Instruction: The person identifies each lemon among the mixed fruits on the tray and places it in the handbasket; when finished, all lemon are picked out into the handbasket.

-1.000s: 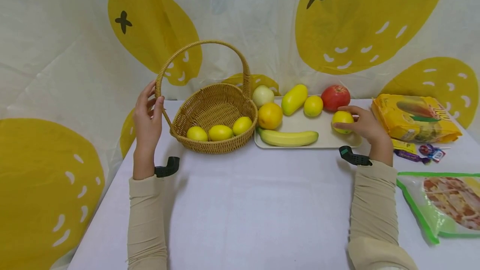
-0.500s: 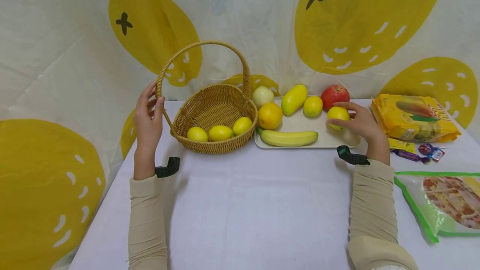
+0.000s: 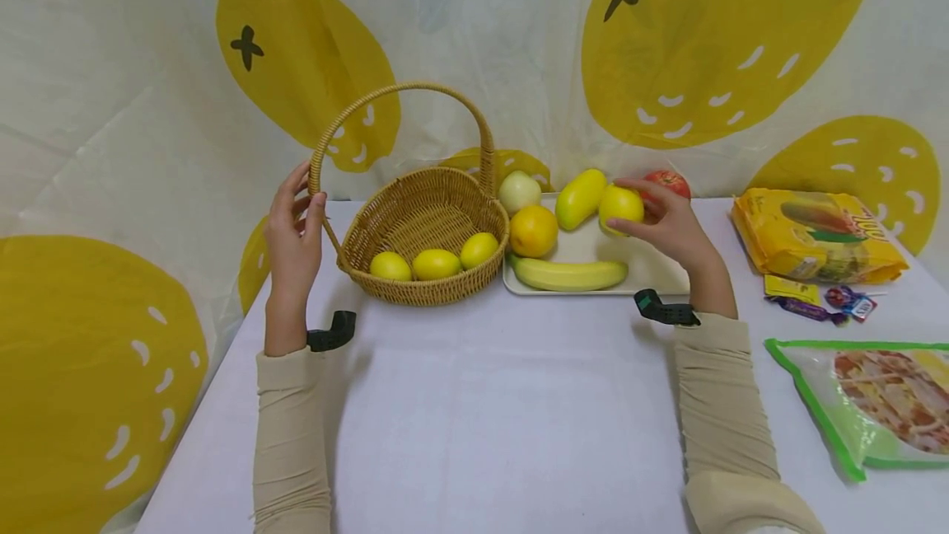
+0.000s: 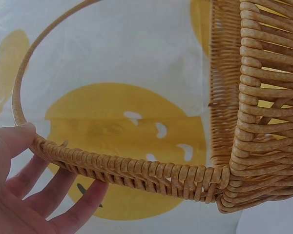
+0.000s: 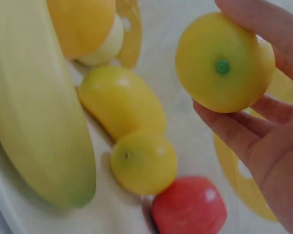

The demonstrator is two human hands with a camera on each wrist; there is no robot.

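Observation:
My left hand (image 3: 306, 194) grips the woven handle (image 3: 320, 156) of a wicker basket (image 3: 424, 198); in the left wrist view the thumb (image 4: 15, 137) lies on the handle (image 4: 127, 170) and the fingers (image 4: 63, 204) behind it. Three lemons (image 3: 436, 262) lie in the basket. My right hand (image 3: 628, 208) holds a yellow lemon (image 3: 617, 203) in the air above the white tray (image 3: 652, 274); the right wrist view shows that lemon (image 5: 224, 61) between fingers and thumb. On the tray lie a banana (image 3: 569, 273), an orange (image 3: 534, 229), a mango (image 3: 582, 197), another lemon (image 5: 144, 163) and a red apple (image 3: 670, 181).
A pale round fruit (image 3: 520, 189) sits behind the orange. At the right are a yellow snack bag (image 3: 815, 237), small wrapped sweets (image 3: 823, 302) and a green-edged clear packet (image 3: 882, 402). A yellow-patterned cloth hangs right behind the table.
My right hand has lifted the lemon off the tray's right end and carried it up and to the left, in front of the apple. The left hand stays on the handle.

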